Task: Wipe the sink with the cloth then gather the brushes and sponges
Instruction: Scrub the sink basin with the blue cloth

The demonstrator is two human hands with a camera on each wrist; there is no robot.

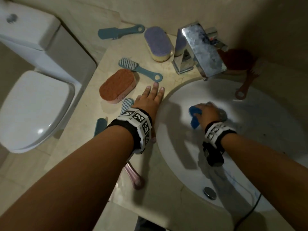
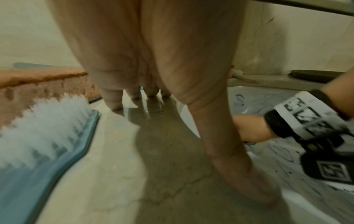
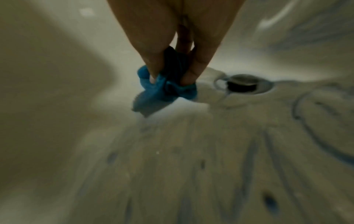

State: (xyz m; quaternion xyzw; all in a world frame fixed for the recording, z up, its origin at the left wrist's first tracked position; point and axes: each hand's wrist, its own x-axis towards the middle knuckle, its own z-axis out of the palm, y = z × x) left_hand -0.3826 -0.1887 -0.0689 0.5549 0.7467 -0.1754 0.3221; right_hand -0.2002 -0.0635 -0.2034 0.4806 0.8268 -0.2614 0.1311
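My right hand (image 1: pixel 208 112) has fingers and thumb curled tight round the bunched blue cloth (image 3: pixel 164 89), pressing it on the sink (image 1: pixel 266 130) basin just beside the drain (image 3: pixel 242 84). Left hand (image 1: pixel 150 99) lies flat, fingers straight, holding nothing, on the counter (image 1: pixel 80 139) nr the orange sponge (image 1: pixel 117 85) & teal brush (image 1: pixel 140 69); purple sponge (image 1: pixel 158 43) sits by the tap (image 1: pixel 198 47).

Place: a home bathroom | Evidence: white toilet (image 1: pixel 33 104) with cistern beside a beige stone bench (image 1: pixel 93 124) | round white sink (image 1: pixel 266 130) set into it, metal drain (image 3: pixel 241 83) at the bottom | chrome tap (image 1: pixel 198 50) over the bowl | pale tiled walls, dim light
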